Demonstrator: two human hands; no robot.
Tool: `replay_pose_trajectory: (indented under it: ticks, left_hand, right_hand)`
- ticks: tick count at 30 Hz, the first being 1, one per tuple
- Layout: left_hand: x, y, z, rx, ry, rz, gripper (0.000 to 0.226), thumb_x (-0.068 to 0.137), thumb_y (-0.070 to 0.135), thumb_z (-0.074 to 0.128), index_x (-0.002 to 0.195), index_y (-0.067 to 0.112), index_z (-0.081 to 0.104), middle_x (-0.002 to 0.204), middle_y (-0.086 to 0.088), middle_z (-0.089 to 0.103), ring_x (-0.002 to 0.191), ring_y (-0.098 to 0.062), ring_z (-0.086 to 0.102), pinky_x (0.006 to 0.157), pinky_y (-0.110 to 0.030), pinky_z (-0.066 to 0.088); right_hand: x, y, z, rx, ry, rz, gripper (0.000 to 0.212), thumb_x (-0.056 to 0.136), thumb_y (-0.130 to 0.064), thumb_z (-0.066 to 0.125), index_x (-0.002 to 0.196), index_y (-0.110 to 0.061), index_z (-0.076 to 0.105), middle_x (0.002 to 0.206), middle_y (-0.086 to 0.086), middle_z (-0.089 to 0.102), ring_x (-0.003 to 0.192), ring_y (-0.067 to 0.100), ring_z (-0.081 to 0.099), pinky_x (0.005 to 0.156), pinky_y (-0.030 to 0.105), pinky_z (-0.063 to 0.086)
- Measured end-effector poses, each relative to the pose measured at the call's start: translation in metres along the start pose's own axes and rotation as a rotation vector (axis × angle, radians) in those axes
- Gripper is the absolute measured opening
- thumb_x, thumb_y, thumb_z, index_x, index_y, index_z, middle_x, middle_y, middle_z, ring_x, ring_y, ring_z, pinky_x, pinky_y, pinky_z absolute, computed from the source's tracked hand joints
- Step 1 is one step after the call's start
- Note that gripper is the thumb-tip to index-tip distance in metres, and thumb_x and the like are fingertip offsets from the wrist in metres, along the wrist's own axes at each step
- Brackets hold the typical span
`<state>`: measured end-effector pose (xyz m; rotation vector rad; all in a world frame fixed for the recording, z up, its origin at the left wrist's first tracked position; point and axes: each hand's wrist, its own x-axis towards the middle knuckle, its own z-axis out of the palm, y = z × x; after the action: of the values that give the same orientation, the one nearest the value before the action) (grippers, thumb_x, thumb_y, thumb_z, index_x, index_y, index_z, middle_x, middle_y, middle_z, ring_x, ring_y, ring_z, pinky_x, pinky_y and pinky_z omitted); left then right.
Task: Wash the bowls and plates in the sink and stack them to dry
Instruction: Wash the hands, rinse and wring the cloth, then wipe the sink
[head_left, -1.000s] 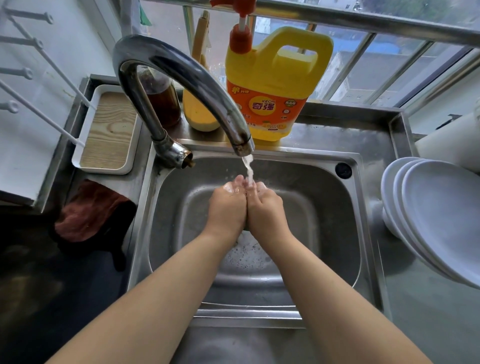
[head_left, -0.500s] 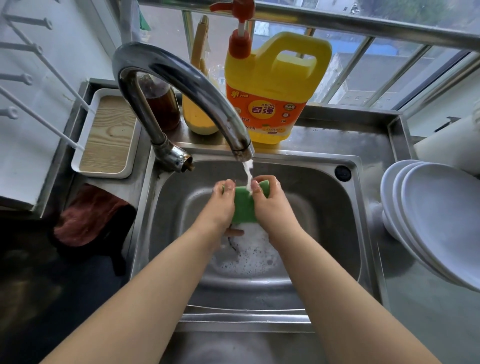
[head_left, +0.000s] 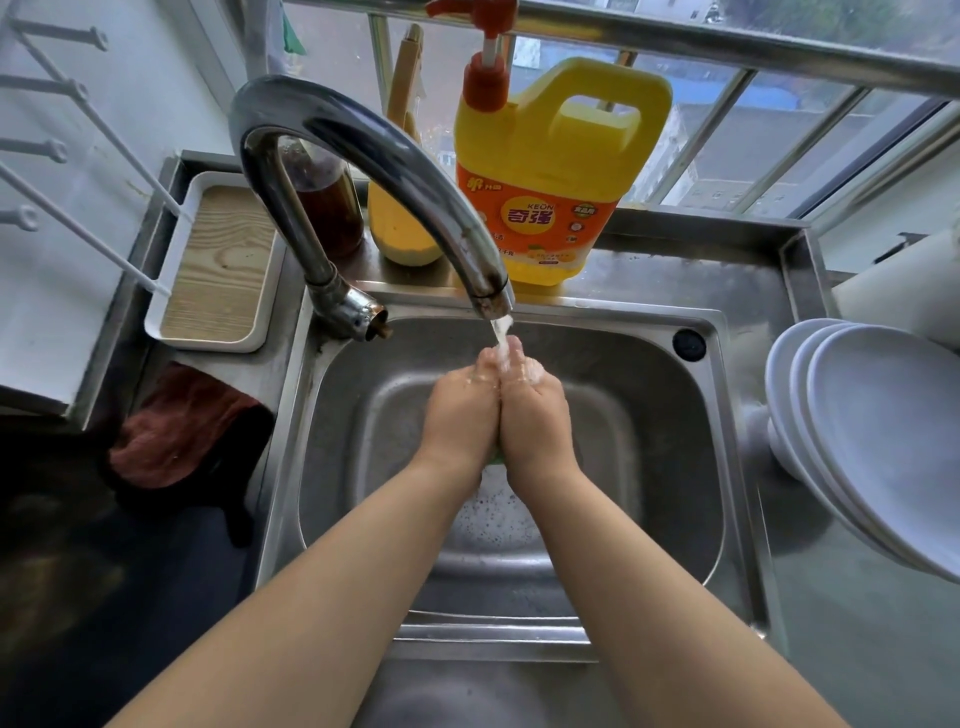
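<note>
My left hand (head_left: 460, 410) and my right hand (head_left: 535, 415) are pressed together over the steel sink (head_left: 670, 415), right under the running tap (head_left: 488, 301). Between the palms they squeeze a green sponge (head_left: 497, 458), of which only a sliver shows at the wrists. Water falls on my fingertips and foam lies on the sink floor below. White plates (head_left: 883, 441) lean stacked on the counter to the right of the sink. No dish is visible in the sink.
A yellow detergent jug (head_left: 550, 171) with a red pump stands behind the sink, beside a brown bottle (head_left: 332, 202) and a yellow bottle (head_left: 400, 228). A white tray (head_left: 218, 265) with a wooden base sits at the left, a reddish cloth (head_left: 176, 426) below it.
Half a second ago the green sponge was held open between my fingers under the water; now both hands have closed together around it again, as they were one second ago.
</note>
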<state>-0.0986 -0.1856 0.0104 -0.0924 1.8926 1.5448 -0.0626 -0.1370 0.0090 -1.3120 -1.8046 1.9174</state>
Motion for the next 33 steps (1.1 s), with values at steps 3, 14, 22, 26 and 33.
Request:
replay_pose_trajectory:
  ticks: [3, 14, 22, 26, 33]
  left_hand:
    - [0.002, -0.005, 0.001, -0.019, 0.020, 0.026, 0.037, 0.094, 0.039, 0.045, 0.083, 0.014, 0.070, 0.083, -0.012, 0.071, 0.087, -0.033, 0.067, 0.083, -0.048, 0.054]
    - [0.013, -0.009, -0.026, 0.050, -0.056, -0.004, 0.025, 0.095, 0.030, 0.056, 0.114, 0.016, 0.047, 0.096, 0.000, 0.056, 0.086, -0.013, 0.056, 0.067, -0.025, 0.045]
    - [0.018, 0.003, -0.037, -0.155, -0.165, -0.289, 0.024, 0.093, 0.012, 0.045, 0.114, 0.021, 0.052, 0.113, -0.018, 0.057, 0.102, -0.036, 0.061, 0.085, -0.053, 0.055]
    - [0.021, 0.002, -0.030, -0.134, -0.087, -0.278, 0.025, 0.093, 0.013, 0.049, 0.117, 0.021, 0.045, 0.107, -0.013, 0.054, 0.093, -0.030, 0.061, 0.079, -0.052, 0.057]
    - [0.010, -0.016, -0.018, -0.076, -0.100, -0.304, 0.055, 0.086, 0.066, 0.042, 0.112, 0.022, 0.063, 0.105, -0.009, 0.069, 0.097, -0.029, 0.066, 0.076, -0.042, 0.056]
  right_hand:
    - [0.004, -0.001, 0.000, -0.040, -0.051, 0.029, 0.043, 0.087, -0.050, 0.040, 0.067, -0.019, 0.062, 0.081, 0.011, 0.069, 0.088, 0.033, 0.066, 0.084, 0.052, 0.052]
    - [0.016, -0.010, -0.026, -0.006, -0.246, 0.525, 0.031, 0.092, -0.048, 0.053, 0.105, -0.019, 0.056, 0.110, 0.011, 0.060, 0.099, 0.028, 0.063, 0.078, 0.044, 0.058]
    - [0.009, 0.009, -0.027, 0.037, -0.255, 0.221, 0.060, 0.066, -0.007, 0.061, 0.124, -0.017, 0.049, 0.116, 0.013, 0.058, 0.103, 0.025, 0.061, 0.094, 0.039, 0.052]
    - [0.004, 0.014, -0.023, -0.058, -0.220, 0.113, 0.074, 0.058, -0.024, 0.055, 0.131, -0.027, 0.045, 0.125, 0.002, 0.054, 0.111, 0.021, 0.058, 0.097, 0.043, 0.050]
    - [0.005, 0.012, -0.015, -0.387, -0.012, -0.064, 0.034, 0.091, -0.052, 0.052, 0.091, -0.020, 0.063, 0.101, 0.003, 0.060, 0.084, 0.009, 0.056, 0.063, 0.015, 0.038]
